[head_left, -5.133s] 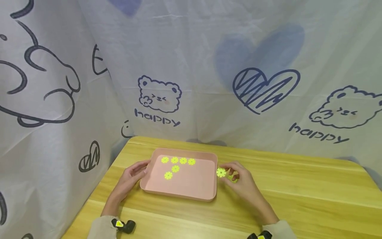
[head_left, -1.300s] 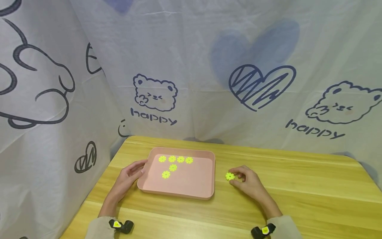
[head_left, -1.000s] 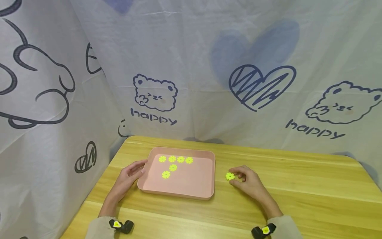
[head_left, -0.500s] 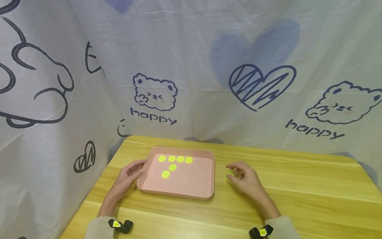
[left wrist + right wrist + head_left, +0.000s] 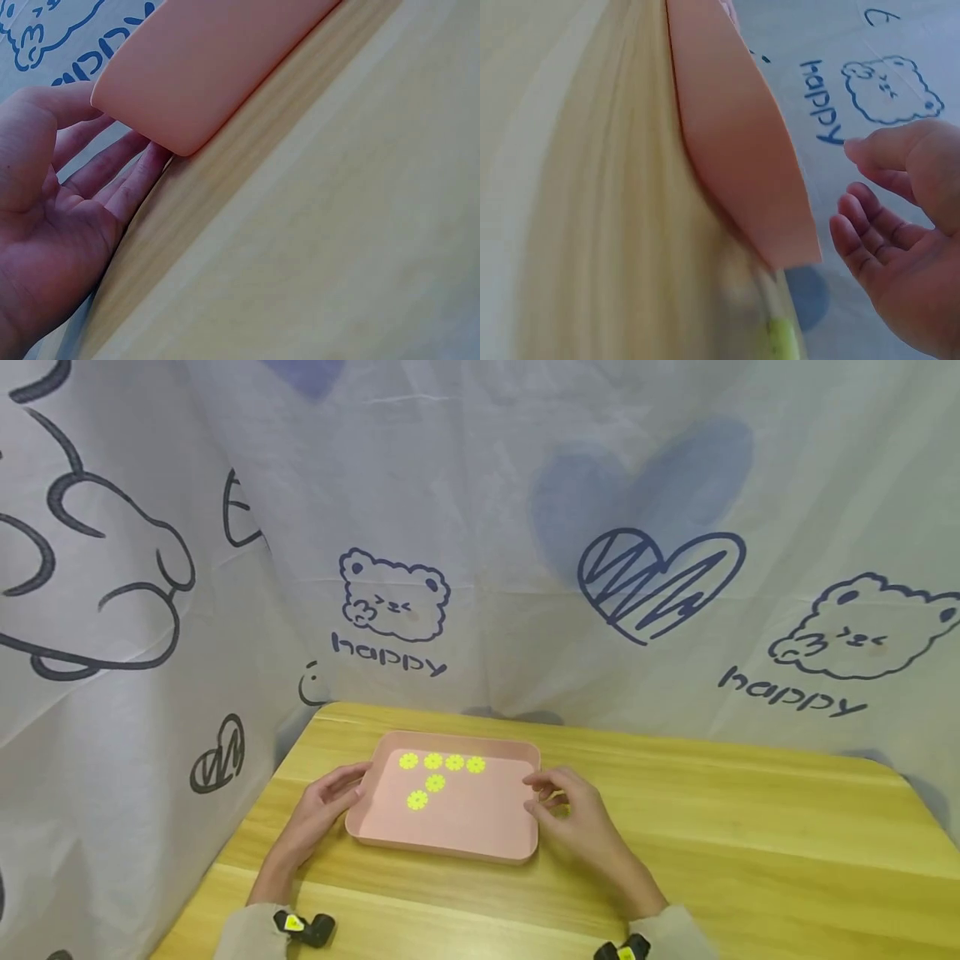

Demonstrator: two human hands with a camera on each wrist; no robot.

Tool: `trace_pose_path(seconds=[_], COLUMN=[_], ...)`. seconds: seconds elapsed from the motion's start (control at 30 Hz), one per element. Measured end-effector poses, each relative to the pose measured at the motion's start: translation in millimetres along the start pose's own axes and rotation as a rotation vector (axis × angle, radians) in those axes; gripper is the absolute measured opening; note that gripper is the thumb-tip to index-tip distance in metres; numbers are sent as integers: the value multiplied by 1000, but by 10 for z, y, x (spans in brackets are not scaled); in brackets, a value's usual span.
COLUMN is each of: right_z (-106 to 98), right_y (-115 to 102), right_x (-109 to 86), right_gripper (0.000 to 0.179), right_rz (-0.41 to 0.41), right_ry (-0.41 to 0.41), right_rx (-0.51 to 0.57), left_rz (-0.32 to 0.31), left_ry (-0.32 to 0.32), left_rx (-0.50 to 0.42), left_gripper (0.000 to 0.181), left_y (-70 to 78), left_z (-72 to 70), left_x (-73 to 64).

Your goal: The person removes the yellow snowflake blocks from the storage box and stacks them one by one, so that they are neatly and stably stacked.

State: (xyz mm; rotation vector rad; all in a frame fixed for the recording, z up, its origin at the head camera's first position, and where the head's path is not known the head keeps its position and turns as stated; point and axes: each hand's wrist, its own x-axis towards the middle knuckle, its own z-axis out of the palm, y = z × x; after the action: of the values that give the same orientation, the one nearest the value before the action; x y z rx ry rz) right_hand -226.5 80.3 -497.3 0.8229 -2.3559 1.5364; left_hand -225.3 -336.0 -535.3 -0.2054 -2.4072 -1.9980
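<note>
A shallow pink tray (image 5: 465, 852) lies on the wooden table. Inside are several yellow-green notched, flower-shaped discs (image 5: 435, 783), most in a row along the back. My left hand (image 5: 322, 806) grips the tray's left end, thumb at the rim and fingers against the outer wall (image 5: 172, 82). At the opposite end is my right hand (image 5: 573, 810), fingers and thumb apart and nothing between them. In the right wrist view that hand (image 5: 900, 240) hovers beside the tray's wall (image 5: 742, 150). A blurred yellow-green piece (image 5: 780, 337) lies on the table there, mostly hidden by the hand in the head view.
The wooden table (image 5: 750, 827) extends to the right of the tray. A white printed cloth (image 5: 510, 635) with bears and hearts hangs behind the table and along its left side. Both wrists wear small black devices (image 5: 303, 928).
My right hand has let go of the flower-shaped disc beside the tray and moved left to the tray's right rim. The left hand keeps its place at the tray.
</note>
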Motion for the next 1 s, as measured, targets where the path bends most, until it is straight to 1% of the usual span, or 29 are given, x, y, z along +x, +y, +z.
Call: trace_pose_path(seconds=[0.13,0.27,0.4,0.6,0.83,1.0], right_z=[102,225,372,567,718,779], right_y=[-53,-68,-32,39,134,174], right_x=[130,290,428,608,757,794], right_gripper=[26,25,24,24,31,35], right_rz=[42,89,112,120,149,172], right_ry=[-23,-66,-107,-138,-189,-213], right_rx=[-10,-42,-87,-178,-292,-319], left_rz=[-15,-26,-25,-21,-5,-3], left_ry=[-1,-6,-2,11,6,10], left_rx=[1,-3,-1,14,20,25], left_gripper=[49,49,50,50,51,50], left_y=[25,39,25,-18,-18,-7], left_z=[12,18,13,-18,-14,3], left_x=[34,46,24,-32,-26,-14])
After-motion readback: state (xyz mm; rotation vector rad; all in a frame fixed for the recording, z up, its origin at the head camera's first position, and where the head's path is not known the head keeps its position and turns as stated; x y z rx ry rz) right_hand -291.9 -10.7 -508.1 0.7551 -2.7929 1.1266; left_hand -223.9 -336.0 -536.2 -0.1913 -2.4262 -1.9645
